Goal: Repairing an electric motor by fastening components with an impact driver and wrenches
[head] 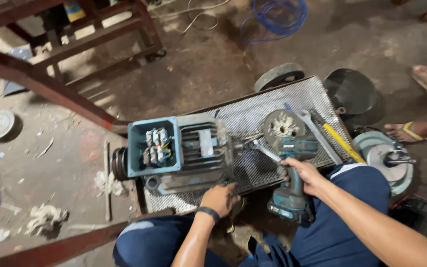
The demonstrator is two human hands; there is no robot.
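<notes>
Hands: right (pixel 306 174) grips cordless drill (pixel 292 185), left (pixel 219 198) closed against blue electric motor (pixel 184 151) just beside it.

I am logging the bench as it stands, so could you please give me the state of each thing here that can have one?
Electric motor: on its side on the mesh platform, terminal box uncovered, wiring exposed.
Cordless power tool: upright, gripped by the right hand.
Left hand: fingers closed at the motor's near end.
Spanners: lying loose on the platform.
Blue cable: coiled on the floor.
</notes>
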